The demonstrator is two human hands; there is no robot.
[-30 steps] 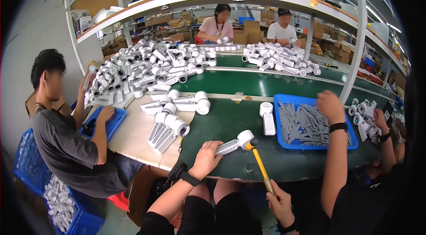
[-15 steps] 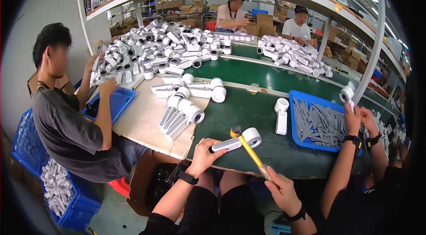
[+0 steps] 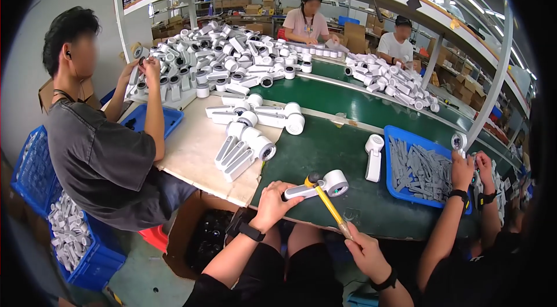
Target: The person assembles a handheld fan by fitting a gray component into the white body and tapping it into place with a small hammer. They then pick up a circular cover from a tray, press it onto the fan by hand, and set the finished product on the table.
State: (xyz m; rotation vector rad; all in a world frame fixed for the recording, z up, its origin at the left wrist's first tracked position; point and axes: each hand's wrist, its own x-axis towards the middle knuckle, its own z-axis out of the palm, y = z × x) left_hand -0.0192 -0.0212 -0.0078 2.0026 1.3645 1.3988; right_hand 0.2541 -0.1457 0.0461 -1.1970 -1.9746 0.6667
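White plastic handheld part (image 3: pixel 316 187), round head with smooth handle, lies on green counter (image 3: pixel 301 156). Our left hand (image 3: pixel 272 205) fingers wrapped around its handle. Our right hand (image 3: pixel 362 249) fingers closed on yellow-shafted mallet (image 3: pixel 325 199), dark head touching part.

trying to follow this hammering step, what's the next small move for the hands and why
Probably a short tap down with the mallet. The right hand holds its yellow handle low, and the dark head sits right at the white handheld part, beside its round end. The left hand pins that part's handle flat on the green table, so it looks braced for a strike.
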